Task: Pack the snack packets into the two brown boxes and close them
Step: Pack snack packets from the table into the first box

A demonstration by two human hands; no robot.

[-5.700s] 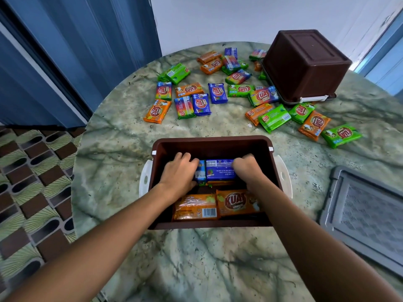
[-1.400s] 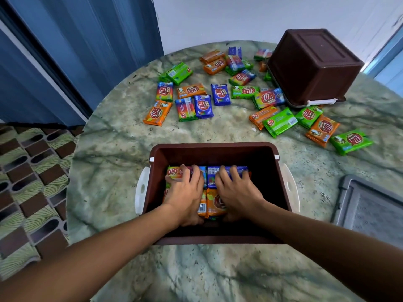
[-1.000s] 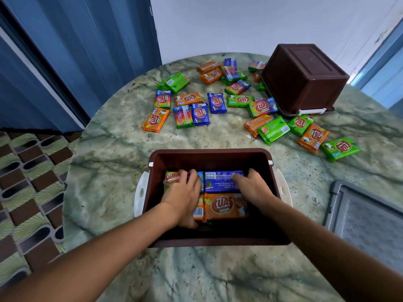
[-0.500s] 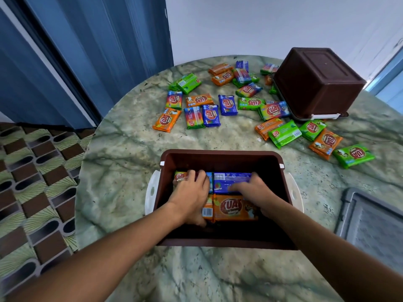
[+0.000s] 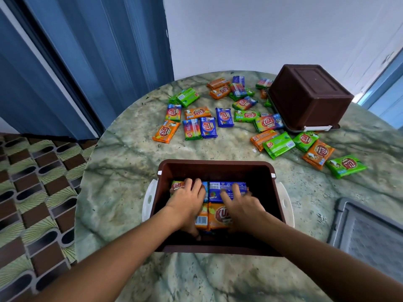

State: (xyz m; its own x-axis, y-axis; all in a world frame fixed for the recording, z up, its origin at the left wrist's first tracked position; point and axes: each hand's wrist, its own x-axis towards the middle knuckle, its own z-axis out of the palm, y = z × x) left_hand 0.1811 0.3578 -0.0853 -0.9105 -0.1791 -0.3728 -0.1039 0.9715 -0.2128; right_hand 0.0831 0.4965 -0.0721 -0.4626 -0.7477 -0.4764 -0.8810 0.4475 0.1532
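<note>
Both hands, left and right, lie spread flat on packets inside the near box. Press evenly to level rows; loose packets lie beyond it.

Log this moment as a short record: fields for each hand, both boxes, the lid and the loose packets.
left hand: fingers flat on packets inside the open box
right hand: fingers spread on the blue packet
open box: near table edge, partly filled
second box: upside down at far right
grey lid: flat on table, right of the open box
loose packets: scattered across the far table
</note>
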